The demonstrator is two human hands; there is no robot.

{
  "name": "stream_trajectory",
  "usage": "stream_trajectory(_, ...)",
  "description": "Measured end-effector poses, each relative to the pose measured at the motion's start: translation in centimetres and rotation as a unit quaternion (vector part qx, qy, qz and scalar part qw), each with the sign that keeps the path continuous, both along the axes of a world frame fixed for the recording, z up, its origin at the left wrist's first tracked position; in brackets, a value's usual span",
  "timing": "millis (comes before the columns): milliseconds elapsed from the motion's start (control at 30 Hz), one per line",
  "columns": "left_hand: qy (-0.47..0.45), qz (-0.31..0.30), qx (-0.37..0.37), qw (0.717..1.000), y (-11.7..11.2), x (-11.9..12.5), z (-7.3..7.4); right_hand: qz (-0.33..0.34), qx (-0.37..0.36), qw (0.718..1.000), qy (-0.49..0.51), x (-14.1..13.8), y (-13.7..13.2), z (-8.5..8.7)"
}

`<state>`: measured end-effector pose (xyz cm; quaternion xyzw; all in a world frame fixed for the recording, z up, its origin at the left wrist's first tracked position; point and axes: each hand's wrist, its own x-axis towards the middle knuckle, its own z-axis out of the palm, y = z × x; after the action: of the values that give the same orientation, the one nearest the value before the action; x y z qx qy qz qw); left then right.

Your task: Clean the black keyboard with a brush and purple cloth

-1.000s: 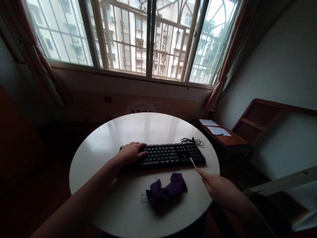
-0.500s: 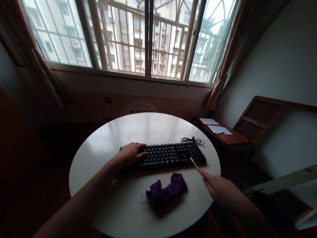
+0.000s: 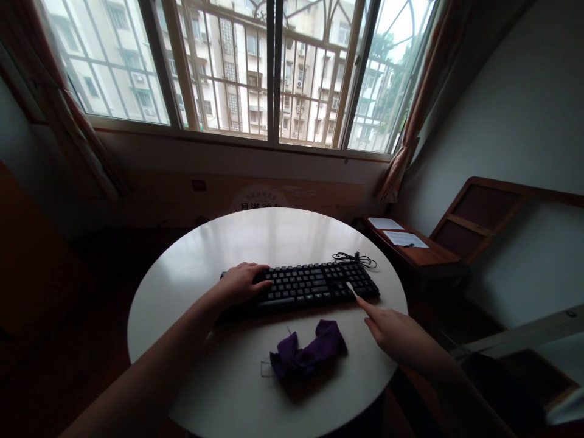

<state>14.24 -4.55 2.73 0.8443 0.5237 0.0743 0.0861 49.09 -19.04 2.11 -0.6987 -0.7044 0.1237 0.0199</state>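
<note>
A black keyboard (image 3: 301, 286) lies across the round white table (image 3: 182, 267). My left hand (image 3: 241, 283) grips its left end, thumb on the keys and fingers toward the far edge. Between the fingers of my right hand (image 3: 387, 328) is a small white-headed brush (image 3: 351, 288), shaped like a toothbrush, its head over the keys toward the right end. Most of its handle is hidden in the hand. The keyboard's bundled black cable (image 3: 354, 260) rests behind the right end. Nearer to me lies a crumpled purple cloth (image 3: 308, 353), with a thin rectangular outline (image 3: 266, 368) beside it.
Right of the table, a wooden chair (image 3: 429, 255) carries papers (image 3: 405, 238) and a dark pen (image 3: 407, 246). Beyond the table are a long printed cardboard box (image 3: 310, 198) and a barred window (image 3: 274, 79) with curtains at both sides.
My right hand has moved a little left and away from me, bringing the brush head further over the keys. My left hand and the keyboard stay where they were.
</note>
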Motion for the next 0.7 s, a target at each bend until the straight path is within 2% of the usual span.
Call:
stream_trajectory(233,-0.010,-0.022,0.039,0.999,0.2,-0.2,-0.6,-0.004,0.013,1.000,-0.019,0.0,0.1,-1.3)
stream_trajectory(367,-0.014,-0.026,0.038,0.999,0.4,-0.3,-0.8,-0.008,0.009,1.000,-0.029,-0.6,1.0,-1.1)
stream_trajectory(700,-0.019,-0.027,0.038,0.999,0.3,-0.2,-0.5,0.005,0.024,0.999,-0.024,-1.5,7.5,0.7)
